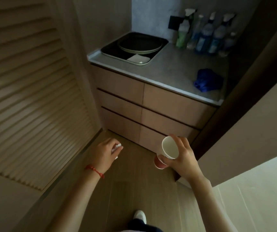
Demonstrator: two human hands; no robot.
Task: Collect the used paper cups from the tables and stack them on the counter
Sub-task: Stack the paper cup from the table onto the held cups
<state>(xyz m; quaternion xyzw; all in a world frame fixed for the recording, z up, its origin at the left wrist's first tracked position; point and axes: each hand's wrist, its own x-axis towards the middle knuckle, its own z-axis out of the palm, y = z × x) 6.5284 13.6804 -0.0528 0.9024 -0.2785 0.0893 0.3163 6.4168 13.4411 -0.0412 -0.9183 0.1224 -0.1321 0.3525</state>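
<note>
Now, right hand (183, 158): fingers grip two paper cups (168, 150), loosely nested.
Left hand (106, 152): fingers curl round crumpled paper (117, 146).
Risk: lower cup could slip before reaching the surface (168, 71).

Head-worn view, forward and down, near hands, toward the counter (168, 71)

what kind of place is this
Probably a staff service nook in a cafe or similar venue: a small counter over drawers holds a tray of used plates, a row of spray bottles and a blue cloth.
</note>
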